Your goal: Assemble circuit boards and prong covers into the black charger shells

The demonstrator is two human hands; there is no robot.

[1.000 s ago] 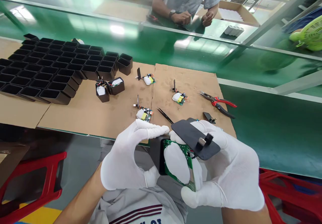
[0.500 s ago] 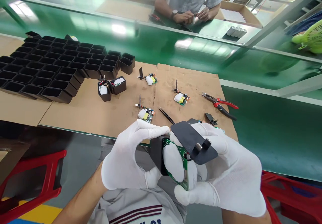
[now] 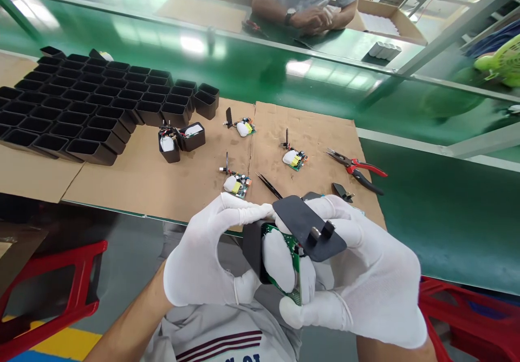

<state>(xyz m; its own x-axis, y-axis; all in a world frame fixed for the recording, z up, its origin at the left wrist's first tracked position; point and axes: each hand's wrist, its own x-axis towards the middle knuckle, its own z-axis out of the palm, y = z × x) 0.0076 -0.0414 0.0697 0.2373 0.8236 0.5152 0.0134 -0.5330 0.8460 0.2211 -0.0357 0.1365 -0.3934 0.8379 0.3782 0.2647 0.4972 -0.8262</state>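
Both my hands wear white gloves and meet close in front of my chest. My left hand (image 3: 207, 253) grips a black plastic housing (image 3: 252, 245) by its top and underside. My right hand (image 3: 365, 280) holds a green circuit board (image 3: 293, 253) with a white pad, partly inside the housing. A flat black cover with two plug prongs (image 3: 309, 232) hangs from the board and rests over my right fingers.
On the cardboard sheet (image 3: 142, 183) lie several more board assemblies (image 3: 235, 183), tweezers (image 3: 268, 186), red-handled pliers (image 3: 357, 167), two filled housings (image 3: 179, 140) and rows of empty black housings (image 3: 81, 112). Beyond is a green conveyor (image 3: 244, 69); another person's hands (image 3: 312, 20) work opposite.
The board has slid a little further into the housing, and the pronged cover has tilted slightly left. The other person's hands have come together.
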